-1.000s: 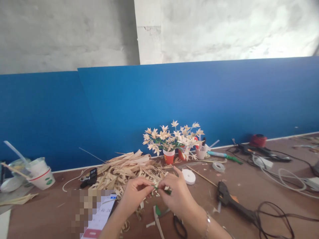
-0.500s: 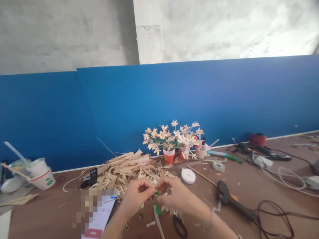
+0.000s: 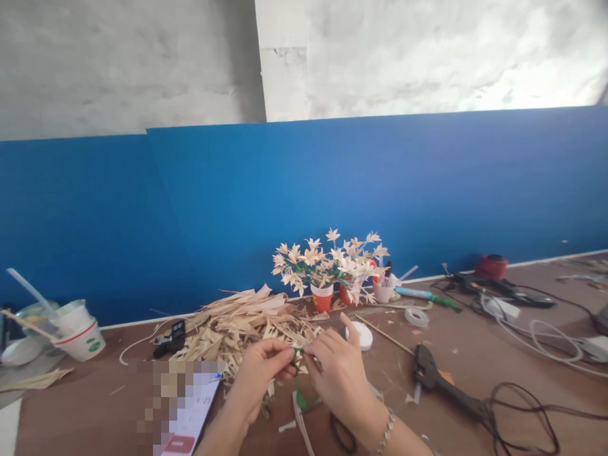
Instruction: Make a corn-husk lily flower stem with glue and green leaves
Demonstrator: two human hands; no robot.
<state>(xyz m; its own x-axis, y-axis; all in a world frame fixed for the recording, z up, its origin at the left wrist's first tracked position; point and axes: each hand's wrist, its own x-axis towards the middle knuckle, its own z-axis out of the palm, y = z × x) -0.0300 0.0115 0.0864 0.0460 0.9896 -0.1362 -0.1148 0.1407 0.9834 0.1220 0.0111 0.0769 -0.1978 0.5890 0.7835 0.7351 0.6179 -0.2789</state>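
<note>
My left hand [image 3: 265, 375] pinches a thin green piece [image 3: 297, 354] between thumb and forefinger, low in the middle of the view. On its right, my right hand [image 3: 338, 368] has its fingertips closed on the other end of that piece, with the thumb side raised. Just below hangs or lies a green leaf shape [image 3: 301, 399]; how it joins the piece is unclear. Behind my hands spreads a pile of dry pale husk strips [image 3: 237, 323]. Cream flowers [image 3: 311, 256] stand in a red and white pot [image 3: 322, 298] beyond.
A phone [image 3: 194, 405] lies left of my hands. To the right are a black glue gun [image 3: 449, 386] with its cord, a white roll [image 3: 365, 335], clear tape [image 3: 417, 317] and a thin stick [image 3: 384, 334]. White cups [image 3: 80, 339] stand far left; a blue partition [image 3: 304, 183] rises behind.
My right hand has turned so its back faces up, its thumb side has lifted, and a bracelet now shows at the wrist. The left hand has barely shifted.
</note>
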